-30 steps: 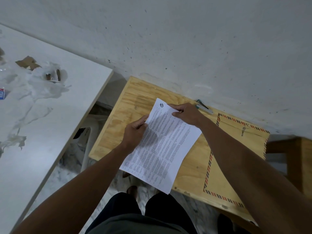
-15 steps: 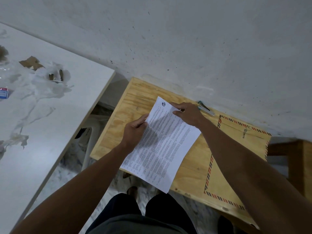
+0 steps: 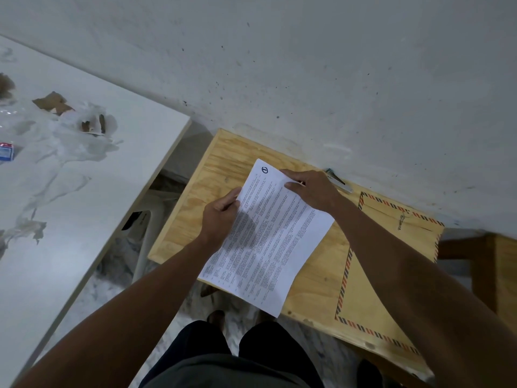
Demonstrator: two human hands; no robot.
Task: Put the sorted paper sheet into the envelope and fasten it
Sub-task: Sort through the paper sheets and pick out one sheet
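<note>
Because the paper sheet [image 3: 268, 233] must stay flat and square before insertion, both hands are holding it just above the wooden table [image 3: 223, 155]. The left hand [image 3: 221, 217] is pinching the sheet's left edge, thumb on the printed face. The right hand [image 3: 310, 189] is gripping the upper right corner, fingers curled over the edge. This two-point hold is probably keeping the sheet from sagging, though its near end is overhanging the table's front edge.

The envelope [image 3: 372, 289] is lying flat on the table to the right, partly under the right forearm, its clasp [image 3: 401, 221] facing up near the wall. The flap is appearing closed and is likely needing opening first. A stapler [image 3: 340, 182] is lying against the wall, just beyond the right hand. A white table [image 3: 134, 152] carrying crumpled plastic [image 3: 78, 135] is standing well apart to the left.
</note>
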